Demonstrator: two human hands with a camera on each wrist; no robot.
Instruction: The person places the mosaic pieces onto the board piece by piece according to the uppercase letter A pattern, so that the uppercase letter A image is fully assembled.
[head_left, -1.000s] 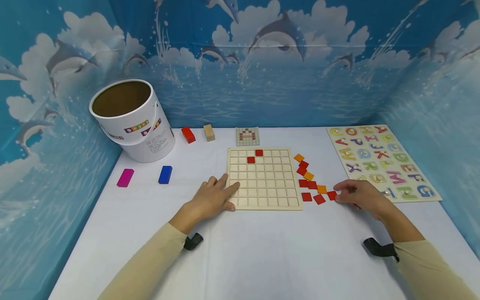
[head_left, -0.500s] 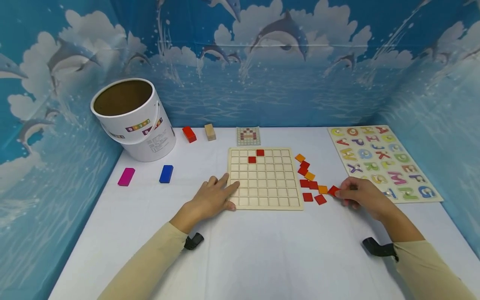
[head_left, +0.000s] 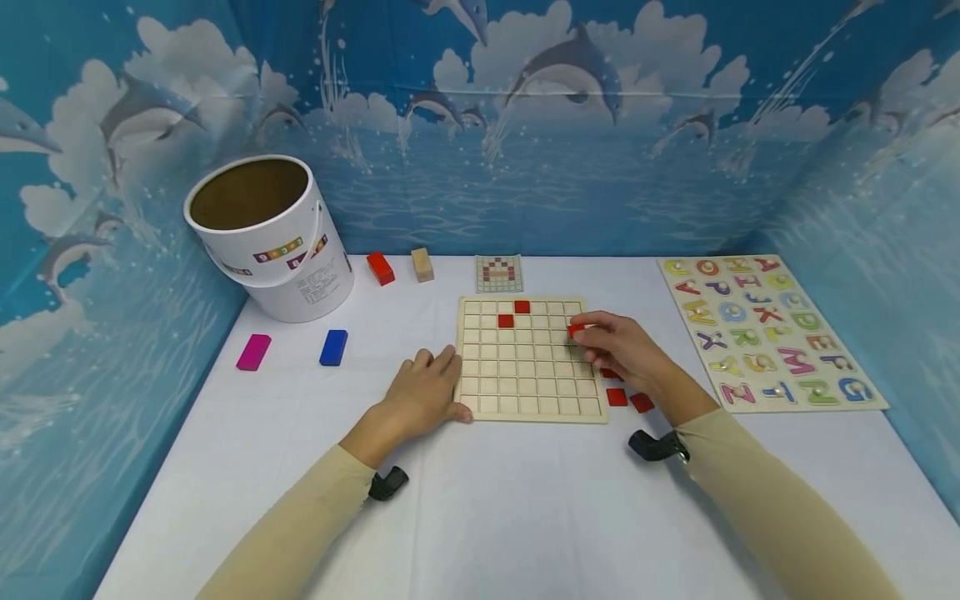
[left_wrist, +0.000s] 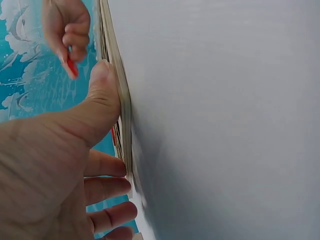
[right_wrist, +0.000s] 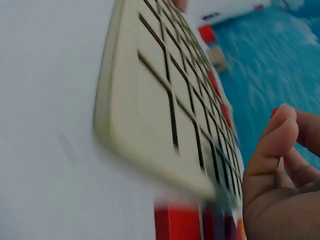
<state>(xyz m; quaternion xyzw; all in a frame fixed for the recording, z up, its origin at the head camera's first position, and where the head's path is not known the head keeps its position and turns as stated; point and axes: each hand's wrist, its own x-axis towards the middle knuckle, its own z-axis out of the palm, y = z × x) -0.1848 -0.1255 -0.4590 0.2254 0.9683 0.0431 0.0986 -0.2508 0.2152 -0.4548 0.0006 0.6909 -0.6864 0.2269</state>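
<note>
Two hands on the grid board [head_left: 531, 360]: right hand [head_left: 618, 348] pinches a red tile [head_left: 575, 331] above its right columns; left hand [head_left: 420, 396], fingers relaxed, presses the board's left edge flat on the bench [head_left: 525, 500].

The head view looks forward and down over the whole tabletop [head_left: 525, 500]. Both wrist views sit very close (edge-on) to the grid board [head_left: 531, 358]: the left at its left edge, the right at its near-right corner.

Beige sleeves [head_left: 300, 525], black wrist straps [head_left: 387, 483]
</note>
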